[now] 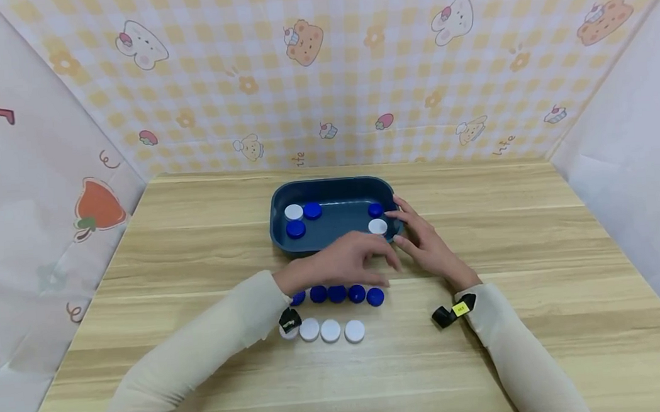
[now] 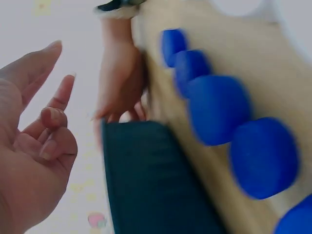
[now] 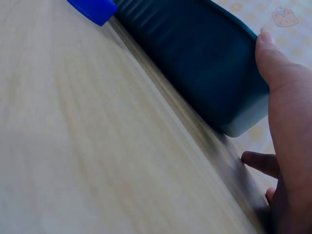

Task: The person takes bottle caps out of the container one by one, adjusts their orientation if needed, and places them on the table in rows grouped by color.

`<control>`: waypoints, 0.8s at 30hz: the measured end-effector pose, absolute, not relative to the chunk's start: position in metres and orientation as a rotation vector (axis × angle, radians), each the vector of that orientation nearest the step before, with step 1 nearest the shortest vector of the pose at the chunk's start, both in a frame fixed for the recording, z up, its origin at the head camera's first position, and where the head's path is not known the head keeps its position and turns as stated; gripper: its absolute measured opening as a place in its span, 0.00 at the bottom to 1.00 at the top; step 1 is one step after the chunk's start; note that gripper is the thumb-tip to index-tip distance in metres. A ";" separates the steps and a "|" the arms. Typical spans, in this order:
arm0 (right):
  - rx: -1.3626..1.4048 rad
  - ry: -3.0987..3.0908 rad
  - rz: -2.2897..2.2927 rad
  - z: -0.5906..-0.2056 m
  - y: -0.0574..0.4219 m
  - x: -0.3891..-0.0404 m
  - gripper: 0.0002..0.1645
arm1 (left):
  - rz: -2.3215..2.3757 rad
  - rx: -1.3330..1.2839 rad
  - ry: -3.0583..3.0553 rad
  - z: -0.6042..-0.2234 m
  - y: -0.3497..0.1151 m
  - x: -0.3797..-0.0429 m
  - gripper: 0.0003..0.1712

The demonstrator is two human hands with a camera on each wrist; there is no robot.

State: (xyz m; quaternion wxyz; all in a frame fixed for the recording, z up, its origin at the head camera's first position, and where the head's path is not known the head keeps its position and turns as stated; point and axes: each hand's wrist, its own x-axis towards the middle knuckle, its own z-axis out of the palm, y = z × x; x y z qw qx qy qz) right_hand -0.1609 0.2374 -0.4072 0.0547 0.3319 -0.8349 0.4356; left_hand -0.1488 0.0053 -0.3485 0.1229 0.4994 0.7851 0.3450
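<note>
The dark teal tray (image 1: pixel 338 249) sits on the table with blue and white round bottle caps inside. A white cap (image 1: pixel 293 212) and two blue caps (image 1: pixel 312 211) lie at its left; a blue cap (image 1: pixel 375 210) and a white cap (image 1: pixel 377 227) at its right. My right hand (image 1: pixel 432 250) holds the tray's right end, a finger over the rim and the thumb (image 3: pixel 273 63) against the front corner. Over the tray's front edge my left hand (image 1: pixel 353 258) hovers with nothing in it, thumb and fingers apart. Beneath it runs a row of blue caps (image 1: pixel 337 294).
A row of white caps (image 1: pixel 331 331) lies nearer me than the blue ones, its left end partly hidden by the left wrist camera (image 1: pixel 290 320). The patterned back wall (image 1: pixel 346 104) rises behind the wooden table (image 1: pixel 536 231).
</note>
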 end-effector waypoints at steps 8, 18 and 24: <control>1.008 -2.524 1.345 -0.407 0.236 -0.162 0.26 | 1.418 1.050 2.291 -0.339 -0.007 -0.186 0.17; 1.001 -2.551 1.343 -0.405 0.236 -0.158 0.27 | 1.502 0.739 2.252 -0.367 0.002 -0.223 0.31; 0.997 -2.547 1.340 -0.403 0.234 -0.158 0.27 | 1.325 0.661 2.397 -0.378 0.014 -0.229 0.37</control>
